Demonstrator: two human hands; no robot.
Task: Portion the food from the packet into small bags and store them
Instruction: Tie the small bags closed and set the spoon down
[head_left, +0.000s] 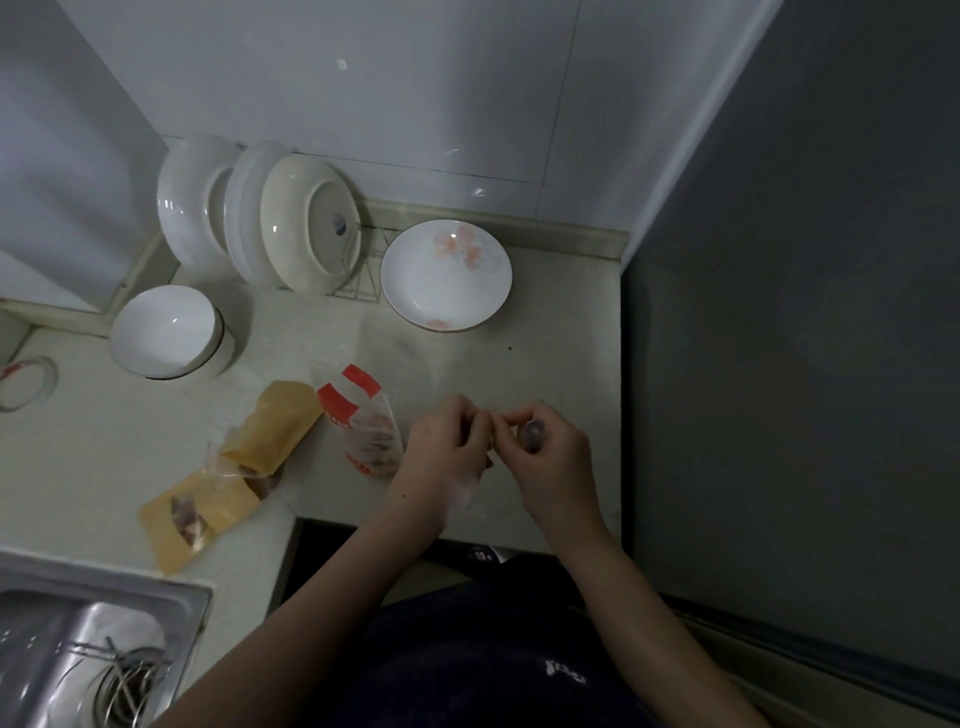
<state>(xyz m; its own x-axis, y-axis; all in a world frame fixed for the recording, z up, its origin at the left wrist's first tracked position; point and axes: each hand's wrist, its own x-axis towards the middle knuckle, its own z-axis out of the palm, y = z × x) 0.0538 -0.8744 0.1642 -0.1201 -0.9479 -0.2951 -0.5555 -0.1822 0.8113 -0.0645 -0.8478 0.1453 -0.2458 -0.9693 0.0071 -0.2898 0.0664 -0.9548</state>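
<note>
Both left hand and right hand pinch between them a thin clear plastic bag, likely flimsy and slippery, best gripped at its mouth.

Red-banded bag, pink-flowered plate

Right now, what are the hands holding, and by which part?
Left hand and right hand pinch what looks like a clear bag by its top edge; faint, so unsure.

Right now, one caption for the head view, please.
Left hand and right hand pinch a thin clear plastic bag over the pale counter, beside a red-printed clear packet.
</note>
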